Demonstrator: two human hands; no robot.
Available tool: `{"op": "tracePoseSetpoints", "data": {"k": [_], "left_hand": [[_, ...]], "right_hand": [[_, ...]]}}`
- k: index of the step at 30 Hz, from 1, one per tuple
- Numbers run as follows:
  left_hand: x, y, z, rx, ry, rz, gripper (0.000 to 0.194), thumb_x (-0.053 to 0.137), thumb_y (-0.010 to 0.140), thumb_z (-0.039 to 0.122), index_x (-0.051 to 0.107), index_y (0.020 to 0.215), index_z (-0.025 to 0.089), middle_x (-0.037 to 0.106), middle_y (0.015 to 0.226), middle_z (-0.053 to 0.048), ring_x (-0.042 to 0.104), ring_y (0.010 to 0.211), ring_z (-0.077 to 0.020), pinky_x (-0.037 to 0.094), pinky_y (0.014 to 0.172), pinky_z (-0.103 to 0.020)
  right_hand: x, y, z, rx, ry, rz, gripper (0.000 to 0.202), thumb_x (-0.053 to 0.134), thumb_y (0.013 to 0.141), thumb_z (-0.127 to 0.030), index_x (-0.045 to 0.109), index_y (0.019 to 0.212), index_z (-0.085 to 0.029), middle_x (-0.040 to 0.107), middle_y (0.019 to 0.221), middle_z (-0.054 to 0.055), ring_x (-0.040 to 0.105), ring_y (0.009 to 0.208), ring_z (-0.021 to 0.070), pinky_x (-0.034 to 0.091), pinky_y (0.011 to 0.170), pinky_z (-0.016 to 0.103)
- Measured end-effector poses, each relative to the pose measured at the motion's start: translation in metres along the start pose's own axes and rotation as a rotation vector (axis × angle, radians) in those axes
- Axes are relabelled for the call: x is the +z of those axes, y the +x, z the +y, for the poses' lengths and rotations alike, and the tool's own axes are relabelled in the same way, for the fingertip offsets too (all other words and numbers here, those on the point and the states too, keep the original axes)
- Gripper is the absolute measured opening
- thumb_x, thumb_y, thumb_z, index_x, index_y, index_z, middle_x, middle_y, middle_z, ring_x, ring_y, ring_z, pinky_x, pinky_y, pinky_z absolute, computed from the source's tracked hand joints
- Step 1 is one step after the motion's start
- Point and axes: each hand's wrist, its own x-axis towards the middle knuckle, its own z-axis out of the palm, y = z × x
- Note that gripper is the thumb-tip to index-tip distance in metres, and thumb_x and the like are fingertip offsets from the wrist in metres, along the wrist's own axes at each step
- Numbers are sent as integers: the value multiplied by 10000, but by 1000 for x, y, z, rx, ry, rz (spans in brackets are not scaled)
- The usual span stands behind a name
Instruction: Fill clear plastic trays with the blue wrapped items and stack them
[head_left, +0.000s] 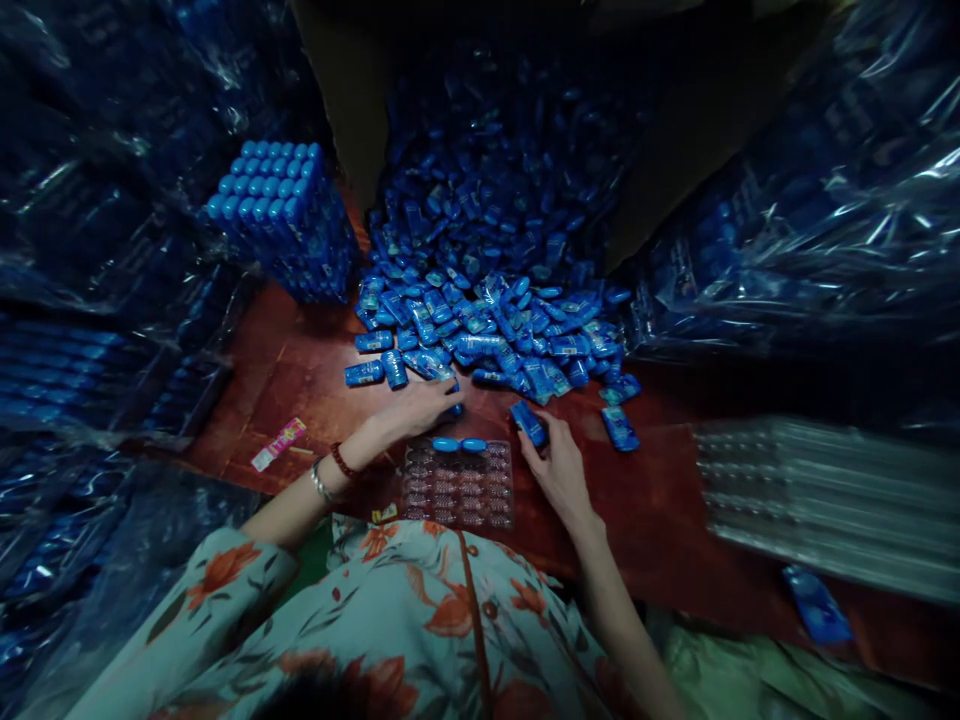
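Note:
A clear plastic tray with rows of hollows lies on the red-brown table close to my body. Two blue packs stand side by side at its far edge. My left hand is closed on a blue pack at the near edge of the heap, its fingers partly covering it. Right of the tray, my right hand grips another blue pack between thumb and fingers. Beyond both hands spreads a large heap of blue packs.
A tall stack of filled trays stands at the back left. Clear empty trays are piled at the right. Plastic-wrapped bundles rise on both sides. A pink strip lies at left, a loose blue pack at right.

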Motion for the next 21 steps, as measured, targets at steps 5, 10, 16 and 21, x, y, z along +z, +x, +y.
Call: {"op": "tracePoseSetpoints", "data": {"k": [5, 10, 16, 21], "left_hand": [[-4, -67, 6, -219, -210, 385, 208, 454, 916, 317, 523, 1052, 175, 586, 983, -71, 596, 864, -182, 481, 729, -280], [14, -115, 46, -244, -418, 478, 211, 423, 923, 217, 520, 1109, 202, 611, 968, -55, 600, 902, -162, 497, 793, -279], [50, -99, 66, -163, -295, 593, 279, 415, 909, 152, 532, 1159, 191, 595, 1031, -83, 604, 948, -163, 520, 801, -267], [54, -93, 60, -29, -103, 456, 331, 341, 913, 104, 530, 1180, 154, 599, 1047, -117, 598, 944, -179, 528, 781, -296]], "right_hand": [[-11, -47, 2, 160, 372, -59, 329, 512, 865, -380, 552, 1137, -200, 634, 1029, 71, 615, 710, 152, 524, 627, 281], [-9, -63, -19, -26, 311, -143, 346, 462, 897, -233, 484, 1242, -243, 622, 1141, 56, 613, 1001, 173, 519, 837, 301], [2, -41, -34, -464, 26, -197, 440, 355, 834, -26, 519, 1208, -191, 607, 1111, 113, 572, 1041, 204, 509, 871, 370], [-5, -31, -53, -582, -329, -317, 435, 383, 816, -10, 524, 1197, -165, 605, 1036, 120, 573, 919, 206, 515, 799, 358]]}}
